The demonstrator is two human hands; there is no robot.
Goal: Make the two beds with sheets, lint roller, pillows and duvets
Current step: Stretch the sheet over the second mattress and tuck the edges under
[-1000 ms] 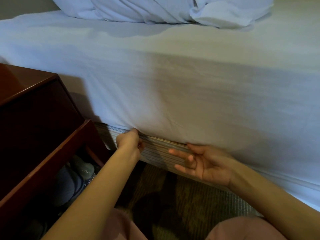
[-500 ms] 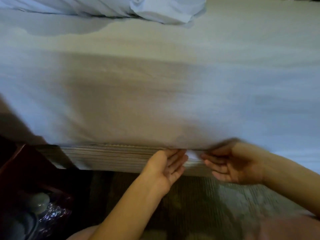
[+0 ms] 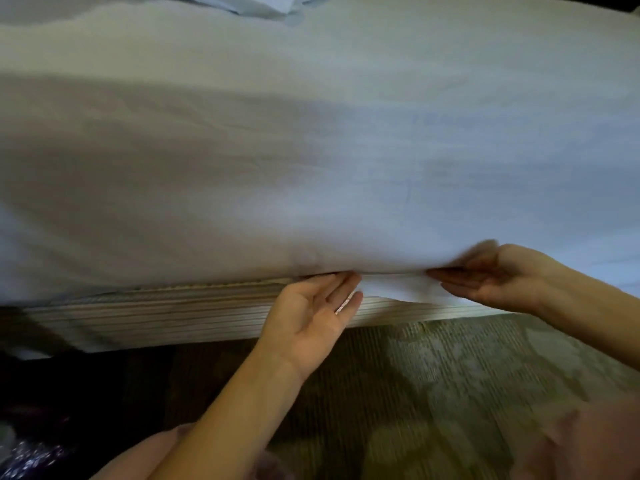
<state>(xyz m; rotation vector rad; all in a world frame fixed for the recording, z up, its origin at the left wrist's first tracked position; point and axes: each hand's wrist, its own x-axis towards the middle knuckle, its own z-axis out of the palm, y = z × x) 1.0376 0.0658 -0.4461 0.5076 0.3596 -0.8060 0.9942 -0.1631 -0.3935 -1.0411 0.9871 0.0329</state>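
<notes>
A white sheet [image 3: 311, 150] covers the mattress top and hangs down its side. A loose flap of it [image 3: 398, 287] sticks out at the mattress's lower edge, above the striped bed base [image 3: 156, 313]. My left hand [image 3: 311, 317] is palm up with straight fingers, fingertips touching the flap's left end at the seam. My right hand [image 3: 491, 278] lies flat, fingers straight and pointing left, pushed in under the mattress edge on the flap's right. A pillow corner [image 3: 263, 5] shows at the top.
Patterned carpet [image 3: 433, 393] runs under my arms beside the bed. Dark furniture and a crinkly plastic item [image 3: 27, 455] sit at the lower left. My knees in pink fabric [image 3: 588, 441] are at the bottom edge.
The view and both hands have shifted right along the bed; the nightstand has left the frame. My left hand let go of the sheet edge and opened flat beside the right.
</notes>
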